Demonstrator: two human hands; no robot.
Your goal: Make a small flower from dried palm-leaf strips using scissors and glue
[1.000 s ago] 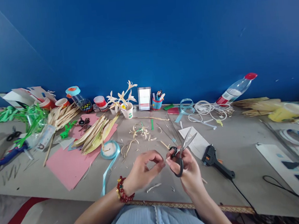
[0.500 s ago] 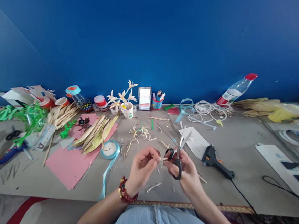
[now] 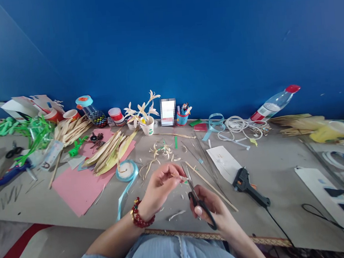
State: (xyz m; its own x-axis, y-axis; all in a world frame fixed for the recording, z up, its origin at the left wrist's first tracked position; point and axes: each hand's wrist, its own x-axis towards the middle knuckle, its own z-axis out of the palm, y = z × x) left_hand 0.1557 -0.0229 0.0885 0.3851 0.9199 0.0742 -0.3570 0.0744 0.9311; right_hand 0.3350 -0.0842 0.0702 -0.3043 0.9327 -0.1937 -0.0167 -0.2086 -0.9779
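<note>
Between the fingertips of my left hand [image 3: 163,184] is a small pale piece of dried husk [image 3: 183,178], mostly hidden by the fingers. A tiny green spot shows just beside it. My right hand [image 3: 216,205] grips black-handled scissors [image 3: 206,210], with fingers at the loops. Their blades point up and away from me, right at the tip of the pale piece; whether they touch it I cannot tell. Husk scraps [image 3: 161,149] lie on the table beyond my hands, and a thin pale stick [image 3: 214,189] lies behind the scissors.
A black glue gun [image 3: 249,186] and a white power strip [image 3: 329,196] lie to the right. On the left are pink paper [image 3: 75,188], a husk bundle [image 3: 111,153] and a blue ribbon roll [image 3: 127,171]. A paper cup [image 3: 147,127] with husk flowers stands by the wall.
The scissors have swung from lying back in the right hand to a working grip, blades now beside the pale piece. The right fingers have come away from that piece.
</note>
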